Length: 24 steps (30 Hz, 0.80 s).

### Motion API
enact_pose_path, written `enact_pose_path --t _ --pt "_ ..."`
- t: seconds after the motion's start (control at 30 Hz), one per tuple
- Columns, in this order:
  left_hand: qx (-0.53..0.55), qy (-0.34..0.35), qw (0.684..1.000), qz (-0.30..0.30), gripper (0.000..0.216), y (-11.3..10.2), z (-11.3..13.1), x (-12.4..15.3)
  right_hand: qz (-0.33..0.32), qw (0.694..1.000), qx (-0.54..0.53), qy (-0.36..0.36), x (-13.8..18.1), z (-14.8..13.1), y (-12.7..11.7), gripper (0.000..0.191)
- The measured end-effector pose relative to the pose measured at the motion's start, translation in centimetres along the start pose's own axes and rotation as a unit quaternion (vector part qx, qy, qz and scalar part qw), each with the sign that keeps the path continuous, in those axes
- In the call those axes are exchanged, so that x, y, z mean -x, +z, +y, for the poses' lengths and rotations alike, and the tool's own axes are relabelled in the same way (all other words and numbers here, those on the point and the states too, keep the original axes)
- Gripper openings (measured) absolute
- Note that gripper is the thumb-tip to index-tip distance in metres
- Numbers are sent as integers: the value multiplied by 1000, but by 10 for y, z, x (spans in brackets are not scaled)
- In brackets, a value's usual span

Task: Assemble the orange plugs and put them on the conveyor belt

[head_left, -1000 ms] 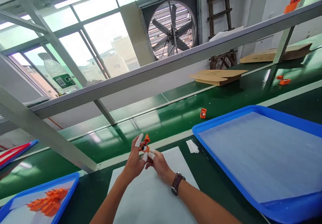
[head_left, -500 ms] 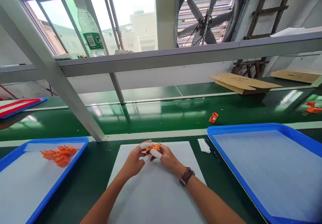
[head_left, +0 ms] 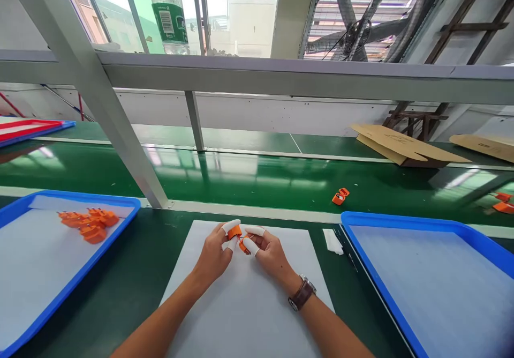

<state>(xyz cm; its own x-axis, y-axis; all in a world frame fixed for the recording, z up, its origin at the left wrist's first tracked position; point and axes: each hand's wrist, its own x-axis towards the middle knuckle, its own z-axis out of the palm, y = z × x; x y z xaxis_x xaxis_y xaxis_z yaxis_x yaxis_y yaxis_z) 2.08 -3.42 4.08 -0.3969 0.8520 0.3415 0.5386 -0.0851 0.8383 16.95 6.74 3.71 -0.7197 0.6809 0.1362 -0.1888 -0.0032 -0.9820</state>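
Above a white paper sheet, my left hand pinches one half of a small orange plastic case between finger and thumb. My right hand grips the other half, tilted lower and to the right. The two halves stand apart at an angle, joined near the middle. White finger covers sit on the fingertips of both hands, and they hide part of the case. A brown-strapped watch is on my right wrist.
Several orange pieces lie in the blue-rimmed left tray. Another blue-rimmed tray stands at the right. Beyond a pale ledge, an open orange case rests on the green belt. A slanted metal post rises at the left.
The orange case has gone from looking compact to showing two separated, angled halves. My hands are turned slightly differently around it. The camera view has shifted and tilted.
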Motion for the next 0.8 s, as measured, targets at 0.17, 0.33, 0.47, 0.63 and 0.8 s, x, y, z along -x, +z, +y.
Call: enact_pose_path --t 0.17,0.33,0.47,0.63,0.8 --pt "88 -47 995 -20 39 2 3 0 39 999 -23 22 -2 -3 -2 40" --pt "98 -86 992 3 27 4 5 -1 6 998 -29 59 -1 -4 -2 37" --pt "101 -95 990 32 20 5 5 -1 6 998 -28 58 1 -6 1 30" --pt "154 -153 976 -8 36 4 8 -3 66 997 1 46 0 -3 4 28" --pt "161 -176 971 19 31 6 9 -4 69 988 123 -69 3 2 5 21"
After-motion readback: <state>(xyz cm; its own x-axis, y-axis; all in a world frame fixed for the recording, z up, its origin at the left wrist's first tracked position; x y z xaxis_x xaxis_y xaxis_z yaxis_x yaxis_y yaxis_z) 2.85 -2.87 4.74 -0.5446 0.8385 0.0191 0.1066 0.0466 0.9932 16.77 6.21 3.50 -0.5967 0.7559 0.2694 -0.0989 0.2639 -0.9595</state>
